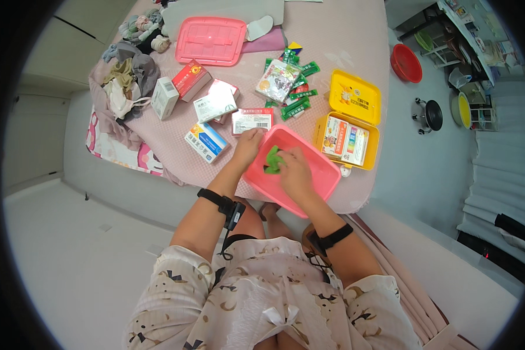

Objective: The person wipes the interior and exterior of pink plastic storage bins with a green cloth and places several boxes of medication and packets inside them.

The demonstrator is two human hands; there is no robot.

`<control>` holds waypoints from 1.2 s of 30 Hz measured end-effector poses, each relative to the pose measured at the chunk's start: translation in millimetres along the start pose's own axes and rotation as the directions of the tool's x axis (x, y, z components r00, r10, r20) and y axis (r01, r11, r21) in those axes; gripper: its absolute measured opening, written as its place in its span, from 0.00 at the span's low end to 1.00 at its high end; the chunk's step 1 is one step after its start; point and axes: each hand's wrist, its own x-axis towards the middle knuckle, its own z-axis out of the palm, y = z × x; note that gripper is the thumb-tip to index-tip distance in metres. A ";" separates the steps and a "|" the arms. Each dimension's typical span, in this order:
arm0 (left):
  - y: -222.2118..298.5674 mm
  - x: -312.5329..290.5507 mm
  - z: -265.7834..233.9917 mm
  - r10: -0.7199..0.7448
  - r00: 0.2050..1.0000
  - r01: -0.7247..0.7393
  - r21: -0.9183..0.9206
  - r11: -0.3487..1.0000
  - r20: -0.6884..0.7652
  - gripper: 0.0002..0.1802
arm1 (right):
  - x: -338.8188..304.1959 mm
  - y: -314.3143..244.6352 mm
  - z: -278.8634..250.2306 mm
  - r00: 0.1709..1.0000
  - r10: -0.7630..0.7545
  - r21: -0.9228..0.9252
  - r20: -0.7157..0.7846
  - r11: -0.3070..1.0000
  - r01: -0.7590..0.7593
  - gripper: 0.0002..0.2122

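Note:
A pink plastic bin (pixel 321 170) sits at the near edge of the bed, in front of me. My left hand (pixel 249 146) is closed on its left rim. Inside the bin, the fingers of my right hand (pixel 296 174) are closed on a crumpled green cloth (pixel 272 160), and part of it hides behind them. Just beyond my left hand lies a red-and-white box (pixel 252 121). A blue-and-white box (pixel 206 142) rests left of that hand. To the right of the bin stands an open yellow case (pixel 375 153) with cartons inside.
Green sachets (pixel 297 107) lie scattered beyond the bin beside a clear-wrapped pack (pixel 277 80). More boxes, including a red one (pixel 191 80) and a white one (pixel 164 98), stand to the left. A pink lid (pixel 210 40) and piled clothes (pixel 128 76) lie farther back.

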 end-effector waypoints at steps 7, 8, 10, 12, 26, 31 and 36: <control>35.5 32.4 -42.6 0.037 0.995 -0.026 0.124 0.992 -0.092 0.19 | 25.6 8.4 -28.8 0.956 0.057 0.218 -0.288 0.976 0.008 0.10; 37.9 41.6 -55.0 0.068 0.991 -0.056 0.098 0.994 -0.118 0.19 | 32.2 4.4 -31.2 0.947 0.101 0.250 -0.305 0.968 -0.023 0.10; 59.9 61.5 -67.0 -0.051 0.991 0.060 0.075 0.995 -0.121 0.20 | 46.2 4.2 -40.3 0.924 0.129 0.257 -0.361 0.966 -0.035 0.10; 69.5 88.3 -85.1 -0.036 0.982 0.054 0.093 0.994 -0.183 0.23 | 61.7 3.3 -42.8 0.900 0.150 0.273 -0.408 0.961 -0.036 0.10; -2.9 305.3 -143.6 -0.524 0.818 0.424 -0.365 0.829 -0.239 0.19 | 149.9 27.4 2.6 0.800 0.529 0.573 -0.283 0.762 -0.301 0.11; -48.4 340.7 -155.9 -0.606 0.649 0.409 -0.461 0.788 -0.460 0.09 | 172.2 14.6 10.3 0.790 0.585 0.600 -0.183 0.703 -0.382 0.11; -45.2 338.9 -132.6 -0.519 0.784 0.202 -0.650 0.733 -0.341 0.04 | 171.6 19.9 2.4 0.784 0.589 0.544 -0.196 0.730 -0.413 0.11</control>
